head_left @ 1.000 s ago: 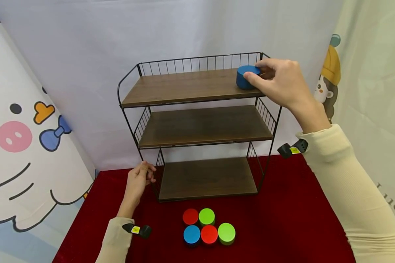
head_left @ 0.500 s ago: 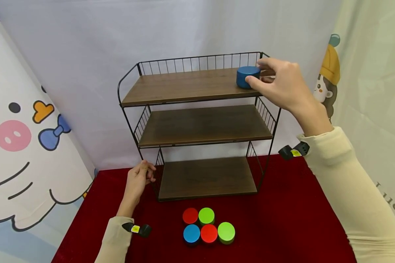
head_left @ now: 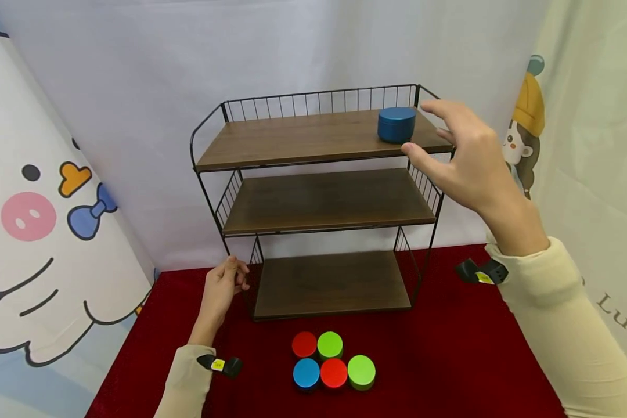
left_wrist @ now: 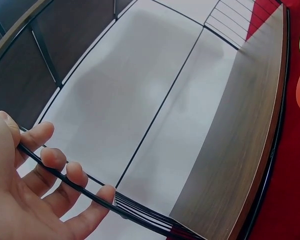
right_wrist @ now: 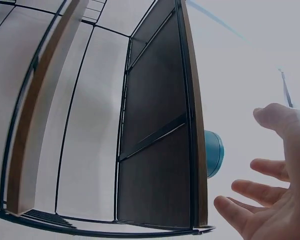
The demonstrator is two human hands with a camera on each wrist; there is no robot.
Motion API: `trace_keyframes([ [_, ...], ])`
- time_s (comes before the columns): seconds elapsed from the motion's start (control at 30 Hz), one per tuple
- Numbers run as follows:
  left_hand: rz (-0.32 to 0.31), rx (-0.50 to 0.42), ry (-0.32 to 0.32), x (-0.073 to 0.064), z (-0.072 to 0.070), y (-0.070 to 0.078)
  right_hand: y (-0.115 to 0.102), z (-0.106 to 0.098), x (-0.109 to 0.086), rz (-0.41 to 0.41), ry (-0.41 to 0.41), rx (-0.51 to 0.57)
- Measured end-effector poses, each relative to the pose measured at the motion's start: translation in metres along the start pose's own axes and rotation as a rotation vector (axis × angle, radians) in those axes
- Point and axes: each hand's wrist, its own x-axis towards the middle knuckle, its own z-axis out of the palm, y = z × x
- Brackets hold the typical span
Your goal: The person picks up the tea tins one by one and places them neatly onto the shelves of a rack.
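A blue round tin (head_left: 396, 125) stands upright near the right end of the top board of a three-tier shelf rack (head_left: 313, 138). Just right of it is my right hand (head_left: 467, 154), thumb and fingers spread, apart from the tin and holding nothing. The right wrist view shows the same gap between that hand (right_wrist: 275, 175) and the tin (right_wrist: 214, 154). Low on the rack's left side, my left hand (head_left: 223, 287) grips the black wire post. In the left wrist view its fingers (left_wrist: 55, 159) curl round this post (left_wrist: 82, 190).
On the red cloth (head_left: 449, 348) before the rack sit several round tins: a red one (head_left: 304, 345), a green one (head_left: 330, 345), a blue one (head_left: 306, 373), another red one (head_left: 334, 373) and another green one (head_left: 361, 371). A white curtain (head_left: 313, 46) hangs behind.
My right hand has let go of the blue tin, spread its fingers and drawn back to the right and down. The tin stays on the top board. The left hand has not moved.
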Motion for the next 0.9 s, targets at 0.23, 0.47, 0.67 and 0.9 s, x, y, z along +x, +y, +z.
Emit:
trace_keyframes([
  [0.23, -0.01, -0.005, 0.012, 0.0, 0.001, -0.002, 0.001, 0.003, -0.024, -0.123, 0.082, 0.023],
  [0.47, -0.018, -0.003, 0.019, 0.0, 0.001, 0.0, 0.001, 0.009, -0.055, -0.163, 0.057, 0.07],
  [0.67, -0.02, 0.009, 0.023, 0.0, 0.001, -0.002, 0.006, 0.026, -0.09, -0.194, -0.01, 0.09],
  [0.9, -0.006, 0.012, 0.024, 0.001, 0.001, -0.002, 0.02, 0.056, -0.141, -0.083, -0.164, 0.125],
])
